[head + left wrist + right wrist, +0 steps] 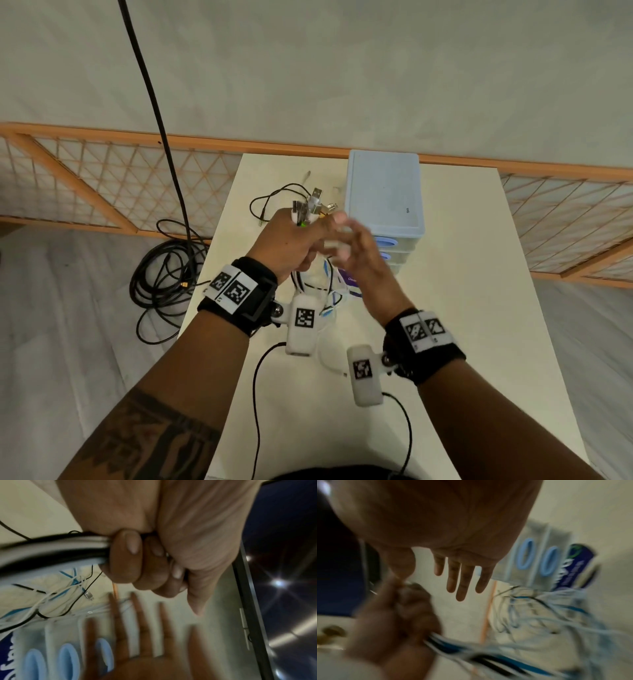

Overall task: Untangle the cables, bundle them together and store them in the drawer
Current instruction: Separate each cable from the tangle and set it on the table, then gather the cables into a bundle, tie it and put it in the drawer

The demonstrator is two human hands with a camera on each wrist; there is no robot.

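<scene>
My left hand (294, 240) grips a bundle of cables (51, 547), black, white and blue, in its fist (137, 563). Several plug ends (310, 205) stick up above the knuckles. Loose lengths of the same cables (325, 284) hang under the hand onto the table. My right hand (356, 253) is right beside the left, blurred, its fingers (460, 577) straight and spread, holding nothing. The light-blue drawer unit (383, 192) stands just behind the hands, with its oval drawer handles (524, 555) facing me.
A cream table (462, 308) carries a thin black cable loop (274, 198) at its far left. A purple packet (351, 279) lies by the drawer unit. Black cable coils (164, 274) lie on the floor left of the table. A wooden lattice screen (102, 185) runs behind.
</scene>
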